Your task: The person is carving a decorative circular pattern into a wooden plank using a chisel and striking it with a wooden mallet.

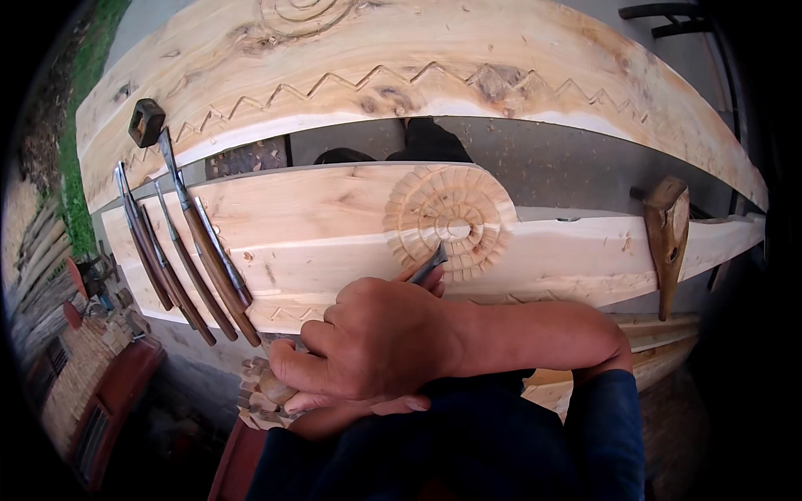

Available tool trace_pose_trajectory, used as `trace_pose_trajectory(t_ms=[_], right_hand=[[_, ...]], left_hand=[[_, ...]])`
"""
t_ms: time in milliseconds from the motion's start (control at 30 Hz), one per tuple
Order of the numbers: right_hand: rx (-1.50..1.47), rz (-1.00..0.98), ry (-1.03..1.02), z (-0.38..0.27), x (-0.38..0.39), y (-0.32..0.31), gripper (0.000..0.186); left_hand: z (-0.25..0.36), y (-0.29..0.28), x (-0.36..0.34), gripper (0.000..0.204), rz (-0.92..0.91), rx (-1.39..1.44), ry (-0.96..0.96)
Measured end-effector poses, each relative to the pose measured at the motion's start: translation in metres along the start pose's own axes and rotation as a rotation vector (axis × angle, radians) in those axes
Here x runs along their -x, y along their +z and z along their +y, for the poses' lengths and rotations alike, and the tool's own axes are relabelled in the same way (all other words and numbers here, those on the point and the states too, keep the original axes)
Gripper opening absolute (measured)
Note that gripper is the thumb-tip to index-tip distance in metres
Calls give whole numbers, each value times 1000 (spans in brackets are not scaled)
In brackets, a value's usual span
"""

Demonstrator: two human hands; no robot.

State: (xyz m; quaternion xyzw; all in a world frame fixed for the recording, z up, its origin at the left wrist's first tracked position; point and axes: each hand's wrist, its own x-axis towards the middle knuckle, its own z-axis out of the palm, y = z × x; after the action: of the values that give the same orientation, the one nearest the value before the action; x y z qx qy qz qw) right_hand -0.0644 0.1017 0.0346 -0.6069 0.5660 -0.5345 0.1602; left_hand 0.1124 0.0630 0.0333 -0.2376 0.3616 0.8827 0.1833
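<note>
A carved round rosette [455,228], with rings of small wedge-shaped cuts, sits on a pale wooden board [326,209] in front of me. The blade of a chisel [430,264] points at the rosette near its centre. My right hand [368,334] is closed on the chisel, its handle hidden under the fist. Fingertips of my left hand [437,286] press close around the blade; most of this hand is hidden beneath the right one. A zigzag line [301,314] is cut along the board's near edge, partly covered by my hands.
Several wood-handled chisels [196,238] lie across the board's left end, near a dark squarish metal ring [147,123]. A tapered wooden tool [667,242] rests at the right. Beyond is a larger board [468,50] with a zigzag. Wood offcuts [263,392] lie below left.
</note>
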Motion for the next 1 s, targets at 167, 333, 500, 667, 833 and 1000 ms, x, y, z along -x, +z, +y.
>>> trace_pose_trajectory(t_ms=[167,333,500,667,833,1000], right_hand=[[-74,5,32,2,2,0,47],[-50,23,23,4,2,-2,47],[-69,53,42,6,0,-4,48],[-64,51,61,8,0,-1,50],[-75,51,80,10,-1,-2,51],[-93,0,103,14,-2,-8,49]], left_hand=[[-1,2,-2,96,3,-2,0],[0,1,-2,100,11,-1,7],[2,0,-2,103,3,2,4],[2,-2,2,107,16,4,4],[6,-2,-4,110,13,-5,-2],[0,2,-5,110,61,42,101]])
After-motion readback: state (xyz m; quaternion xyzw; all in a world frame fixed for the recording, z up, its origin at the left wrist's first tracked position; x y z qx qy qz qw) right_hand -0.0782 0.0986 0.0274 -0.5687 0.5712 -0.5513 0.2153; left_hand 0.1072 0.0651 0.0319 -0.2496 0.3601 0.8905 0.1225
